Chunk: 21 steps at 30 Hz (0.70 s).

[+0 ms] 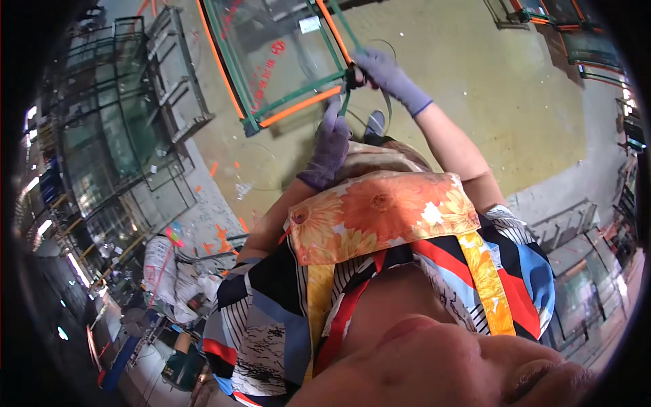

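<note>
A glass panel stack (281, 51) with green strapping and orange edge strips stands upright ahead of me. Its near right corner lies between my hands. My left hand (327, 149), in a purple-grey work glove, is closed at the lower edge, its fingers against a green strap (345, 103) hanging off that corner. In a matching glove, my right hand (385, 73) bends its fingers around the strap at the corner, next to a small dark piece (352, 77). The right fingertips are partly hidden, and what the dark piece is I cannot make out.
Racks of glass panes (102, 129) line the left side. More strapped panels (590, 47) stand at the far right. White sacks (163, 271) and orange scraps (218, 241) lie at the lower left. A thin strap loop (388, 108) hangs by my right hand.
</note>
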Motion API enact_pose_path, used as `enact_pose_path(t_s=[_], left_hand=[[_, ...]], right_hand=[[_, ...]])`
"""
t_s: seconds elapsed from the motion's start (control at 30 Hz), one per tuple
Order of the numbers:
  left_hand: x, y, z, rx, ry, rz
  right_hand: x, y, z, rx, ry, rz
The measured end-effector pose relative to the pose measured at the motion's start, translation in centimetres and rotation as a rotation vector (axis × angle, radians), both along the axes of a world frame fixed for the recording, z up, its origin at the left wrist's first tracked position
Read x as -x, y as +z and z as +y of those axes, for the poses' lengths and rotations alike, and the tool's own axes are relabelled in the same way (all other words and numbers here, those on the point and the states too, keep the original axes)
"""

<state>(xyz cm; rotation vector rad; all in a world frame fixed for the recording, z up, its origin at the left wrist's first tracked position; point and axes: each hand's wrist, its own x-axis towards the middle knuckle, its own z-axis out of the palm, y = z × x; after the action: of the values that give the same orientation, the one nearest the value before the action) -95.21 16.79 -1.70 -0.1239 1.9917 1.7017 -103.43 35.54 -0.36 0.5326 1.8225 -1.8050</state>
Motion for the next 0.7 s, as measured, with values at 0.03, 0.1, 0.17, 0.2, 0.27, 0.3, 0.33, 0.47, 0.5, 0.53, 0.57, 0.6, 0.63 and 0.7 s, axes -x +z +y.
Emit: enact_pose_path(t_s=[0.03,0.1,0.17,0.2,0.27,0.3,0.33,0.47,0.5,0.53,0.57,0.6,0.63,0.7], left_hand=[[1.5,0.9,-0.2,0.081,-0.140,0.122],[3.7,1.7,-0.8,0.142,-0.273,0.263],[6.4,2.3,-0.8,-0.204,-0.224,-0.155],[7.9,2.6,-0.6,-0.330,-0.177,-0.365],[12.0,-0.9,0.0,-0.702,-0.105,-0.615],[13.5,-1.2,1.3,-0.689,0.041,-0.723],[15.1,-0.6,3.4,-0.671,0.183,-0.828],[16.2,-2.5,4.3,-0.601,0.098,-0.862],[15.7,-3.1,3.8,-0.458,-0.072,-0.689],[14.6,-5.0,3.1,-0.337,-0.175,-0.334],[12.8,-7.3,2.4,-0.215,-0.276,0.019],[11.9,-8.6,2.3,-0.092,-0.374,0.372],[11.3,-8.1,2.9,-0.133,-0.322,0.196],[7.3,-5.7,4.4,-0.217,-0.195,-0.166]], right_hand=[[-0.6,-1.5,-0.4,-0.074,0.010,-0.017],[-1.7,-3.4,-1.1,-0.053,-0.034,-0.065],[-3.3,-5.6,-1.5,-0.005,-0.113,-0.044],[-4.0,-6.6,-1.7,0.015,-0.146,0.032],[-5.4,-8.4,-2.9,-0.032,-0.139,0.143],[-5.9,-9.5,-3.2,-0.104,-0.126,0.176],[-6.0,-10.1,-3.3,-0.178,-0.116,0.212],[-5.8,-9.2,-4.0,-0.397,-0.025,0.104],[-5.9,-9.3,-3.9,-0.354,-0.019,0.033],[-5.8,-9.1,-4.0,-0.361,-0.011,0.019],[-5.9,-8.8,-4.1,-0.372,-0.006,0.001],[-5.9,-8.7,-4.1,-0.386,-0.004,-0.017],[-6.2,-9.5,-4.0,-0.375,-0.020,0.032],[-8.8,-8.3,-2.6,-0.449,-0.047,0.003]])
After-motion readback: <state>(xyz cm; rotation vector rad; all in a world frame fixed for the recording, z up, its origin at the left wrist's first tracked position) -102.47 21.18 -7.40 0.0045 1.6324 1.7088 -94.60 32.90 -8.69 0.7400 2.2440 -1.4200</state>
